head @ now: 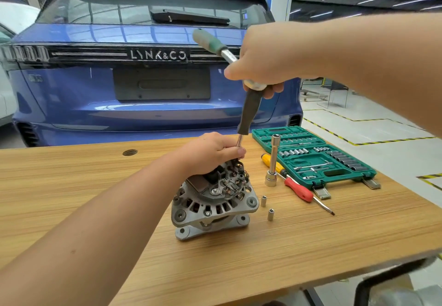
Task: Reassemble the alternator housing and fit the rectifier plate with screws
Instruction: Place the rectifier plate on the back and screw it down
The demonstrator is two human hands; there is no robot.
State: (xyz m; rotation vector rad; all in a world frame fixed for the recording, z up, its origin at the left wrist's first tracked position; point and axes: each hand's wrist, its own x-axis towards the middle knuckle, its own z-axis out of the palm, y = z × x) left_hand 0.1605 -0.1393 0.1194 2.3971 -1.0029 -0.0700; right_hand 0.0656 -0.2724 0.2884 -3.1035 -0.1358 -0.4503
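Observation:
A grey alternator [213, 204] stands on the wooden table [95, 186], its rectifier plate [229, 182] with dark parts facing up. My left hand [210, 151] rests on top of the alternator and pinches the thin metal shaft of a driver tool near its tip. My right hand [260, 59] is raised above and grips the head of a ratchet [210, 42] with a green handle, joined to the top of the black-handled driver [250, 112]. The driver stands almost upright over the plate's far edge. Its tip is hidden by my left fingers.
An open green socket set case [311, 155] lies at the table's right. In front of it are a tall extension socket [272, 162], a yellow screwdriver [271, 163], a red screwdriver [301, 191] and two small sockets [263, 201]. A blue car [153, 78] stands behind the table.

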